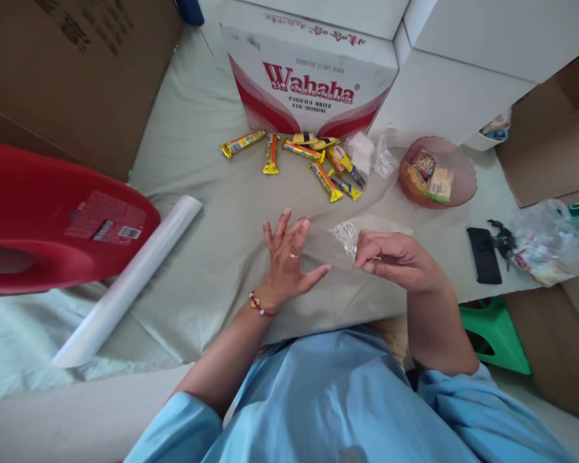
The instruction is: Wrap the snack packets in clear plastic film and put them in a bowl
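My left hand (288, 256) is open, fingers spread and raised just above the pale green cloth (197, 193), its fingertips beside a clear plastic bag (350, 235). My right hand (393, 258) is closed in a pinch on the near edge of that bag, which lies flat and crinkled on the cloth between both hands. Beyond the bag, several yellow and orange snack bars (309, 157) lie scattered in front of a Wahaha water carton (309, 77).
A pink bowl (456, 190) with small packets sits at right, beside a black phone (484, 255), keys and a plastic bag of items (547, 244). A white roll (130, 280) and red plastic stool (43, 225) lie left. Cardboard boxes ring the area; a green stool (496, 331) stands lower right.
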`<act>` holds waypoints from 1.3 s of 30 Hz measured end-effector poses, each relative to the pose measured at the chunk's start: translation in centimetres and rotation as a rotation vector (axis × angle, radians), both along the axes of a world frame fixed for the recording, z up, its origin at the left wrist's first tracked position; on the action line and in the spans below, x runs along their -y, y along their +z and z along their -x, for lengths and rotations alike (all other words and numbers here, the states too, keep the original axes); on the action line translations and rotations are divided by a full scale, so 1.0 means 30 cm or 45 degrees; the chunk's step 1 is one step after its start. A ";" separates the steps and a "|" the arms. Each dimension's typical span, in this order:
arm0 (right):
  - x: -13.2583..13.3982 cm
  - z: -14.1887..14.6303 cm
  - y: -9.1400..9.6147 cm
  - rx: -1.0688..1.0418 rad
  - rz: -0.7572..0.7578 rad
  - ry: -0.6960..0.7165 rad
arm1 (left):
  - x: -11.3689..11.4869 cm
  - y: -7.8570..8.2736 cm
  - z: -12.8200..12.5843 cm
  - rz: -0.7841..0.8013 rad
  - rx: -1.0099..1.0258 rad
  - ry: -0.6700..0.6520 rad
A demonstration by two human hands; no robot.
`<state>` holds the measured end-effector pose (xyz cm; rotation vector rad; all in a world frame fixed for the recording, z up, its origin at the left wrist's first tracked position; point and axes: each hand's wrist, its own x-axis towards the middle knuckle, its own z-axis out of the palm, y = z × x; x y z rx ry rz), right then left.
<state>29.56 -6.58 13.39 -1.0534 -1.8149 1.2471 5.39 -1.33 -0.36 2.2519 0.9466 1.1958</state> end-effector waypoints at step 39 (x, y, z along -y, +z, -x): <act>-0.064 -0.068 -0.404 0.240 0.178 -0.655 | 0.102 0.091 0.038 2.003 0.933 0.005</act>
